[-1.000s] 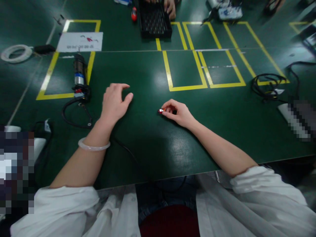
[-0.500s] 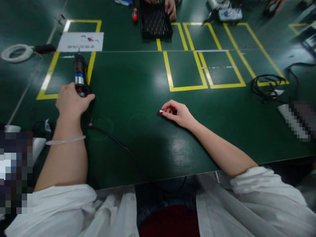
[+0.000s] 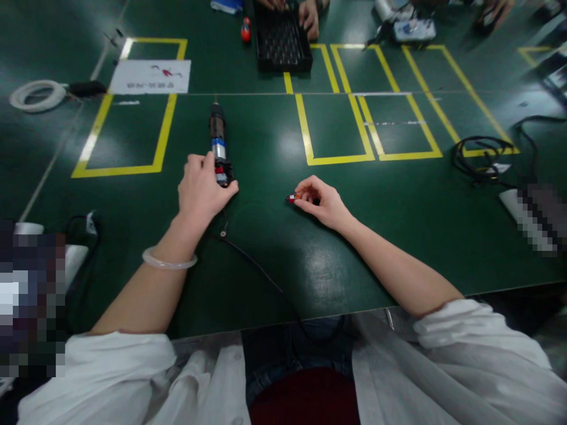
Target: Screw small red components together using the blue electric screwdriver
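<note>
Your left hand (image 3: 198,188) grips a black-and-silver cylindrical tool (image 3: 218,147) behind, leaving its tip free; your right hand (image 3: 326,203) pinches a small red piece (image 3: 290,199).

Light glares softly off a dark green table (image 3: 266,260); a dark red seat (image 3: 305,395) shows at bottom centre.

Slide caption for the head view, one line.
Left hand grips a corded tool; right hand pinches a small red part.

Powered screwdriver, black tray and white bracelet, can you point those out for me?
Powered screwdriver (image 3: 219,151): head view, silver part of its body.
Black tray (image 3: 284,65): head view, outside of its near wall.
White bracelet (image 3: 169,265): head view, near side of its band.
</note>
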A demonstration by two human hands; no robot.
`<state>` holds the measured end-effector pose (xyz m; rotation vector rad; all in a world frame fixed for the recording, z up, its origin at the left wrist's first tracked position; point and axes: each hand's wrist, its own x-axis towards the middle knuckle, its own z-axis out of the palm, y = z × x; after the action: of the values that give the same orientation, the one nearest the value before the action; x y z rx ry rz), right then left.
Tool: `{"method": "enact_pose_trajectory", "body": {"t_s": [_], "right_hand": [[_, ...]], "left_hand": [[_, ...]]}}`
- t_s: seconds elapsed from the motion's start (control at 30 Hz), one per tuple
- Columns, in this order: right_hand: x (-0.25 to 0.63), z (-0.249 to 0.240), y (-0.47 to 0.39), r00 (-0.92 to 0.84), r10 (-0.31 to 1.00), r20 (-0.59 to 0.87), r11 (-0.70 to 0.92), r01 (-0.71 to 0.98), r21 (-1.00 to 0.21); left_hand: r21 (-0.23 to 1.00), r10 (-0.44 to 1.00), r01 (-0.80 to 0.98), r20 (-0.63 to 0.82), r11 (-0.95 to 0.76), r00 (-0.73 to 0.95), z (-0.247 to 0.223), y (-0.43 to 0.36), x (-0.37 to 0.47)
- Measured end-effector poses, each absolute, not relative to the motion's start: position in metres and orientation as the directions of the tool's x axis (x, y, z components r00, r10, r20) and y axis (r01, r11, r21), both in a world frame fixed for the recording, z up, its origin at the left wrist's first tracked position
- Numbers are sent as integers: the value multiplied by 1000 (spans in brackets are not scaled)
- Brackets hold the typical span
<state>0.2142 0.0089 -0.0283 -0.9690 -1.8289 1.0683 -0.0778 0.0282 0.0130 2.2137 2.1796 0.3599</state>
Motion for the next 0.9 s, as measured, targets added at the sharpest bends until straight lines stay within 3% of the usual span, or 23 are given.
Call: {"method": "enact_pose_trajectory", "body": {"t_s": [0.37, 0.63, 0.9], "right_hand": [[214, -24, 8, -390, 839, 380, 495, 256, -830], [214, -23, 5, -517, 781, 350, 571, 365, -735], [214, -21, 2, -500, 774, 389, 600, 382, -703]], "left_hand": [[231, 931, 905, 172, -357, 323, 7, -19, 2], [222, 909, 886, 195, -407, 368, 3, -25, 7], [201, 910, 892, 184, -404, 371, 5, -26, 8]]}}
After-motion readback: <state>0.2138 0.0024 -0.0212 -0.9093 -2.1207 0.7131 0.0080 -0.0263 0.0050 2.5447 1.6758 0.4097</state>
